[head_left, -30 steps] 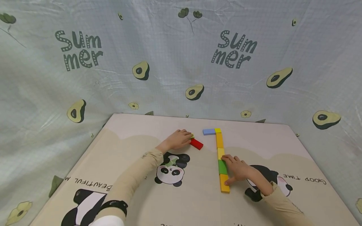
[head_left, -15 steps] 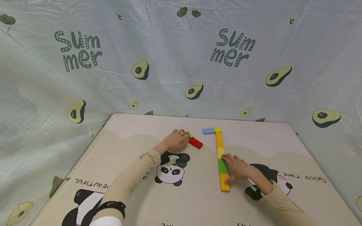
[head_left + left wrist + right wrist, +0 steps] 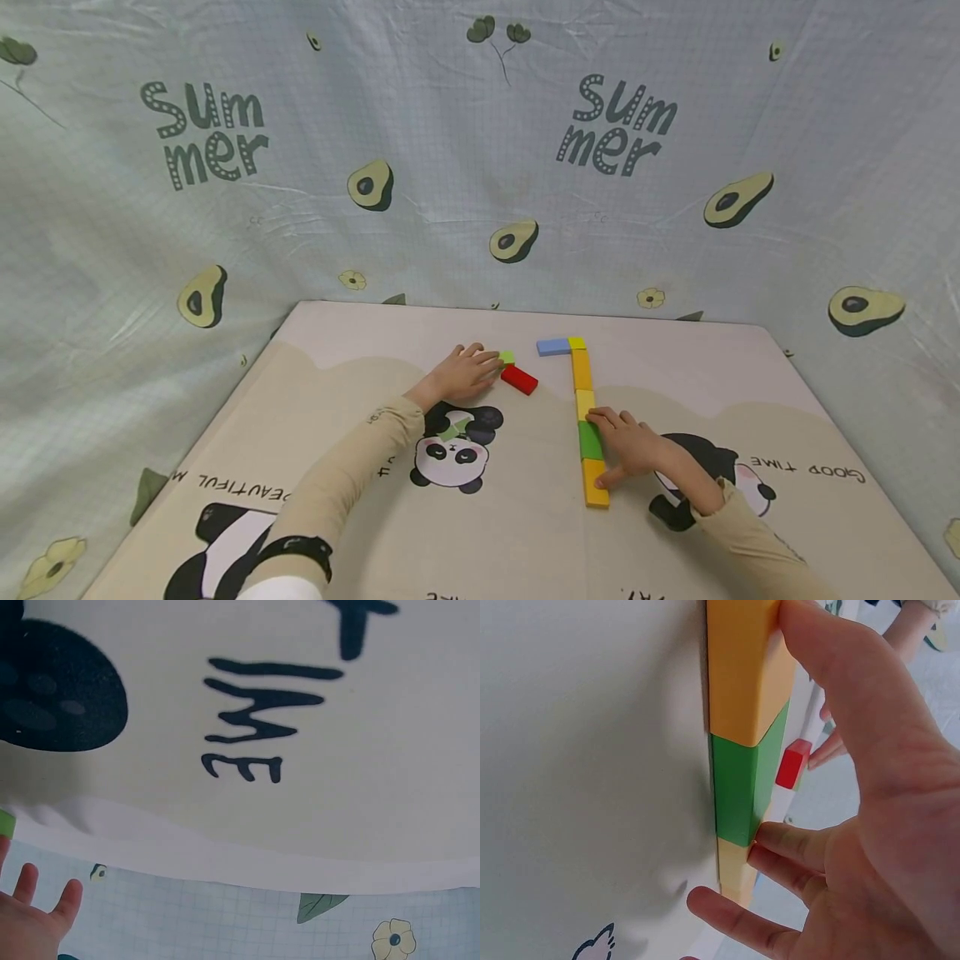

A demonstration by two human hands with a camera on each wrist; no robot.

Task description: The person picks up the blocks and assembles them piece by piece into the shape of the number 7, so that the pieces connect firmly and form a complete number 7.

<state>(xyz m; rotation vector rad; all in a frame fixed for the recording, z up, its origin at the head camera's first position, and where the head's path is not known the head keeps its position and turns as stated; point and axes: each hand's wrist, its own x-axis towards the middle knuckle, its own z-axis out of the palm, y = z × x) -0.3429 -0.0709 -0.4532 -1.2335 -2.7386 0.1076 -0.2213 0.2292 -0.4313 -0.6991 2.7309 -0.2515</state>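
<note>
In the head view, my left hand [image 3: 463, 373] is spread beside a light green block [image 3: 507, 357], fingertips right at its edge. A red block [image 3: 520, 380] lies slanted just in front of that green one. My right hand [image 3: 633, 450] rests against the right side of a line of blocks. Its thumb touches the orange block [image 3: 596, 485] at the near end. In the right wrist view, two fingertips meet the line where the green block [image 3: 735, 787] joins the yellow block [image 3: 733, 868]. Another finger stretches out over the mat.
Farther along the line come another orange block [image 3: 581, 369] and a small yellow block [image 3: 577, 342], with a blue block [image 3: 553, 347] turning left from it. A panda-print mat [image 3: 517, 533] covers the table. Behind it hangs an avocado-print curtain [image 3: 435, 250].
My left hand has drawn slightly back to the left with its fingers spreading, and more of the light green block shows. The right hand keeps its place on the line.
</note>
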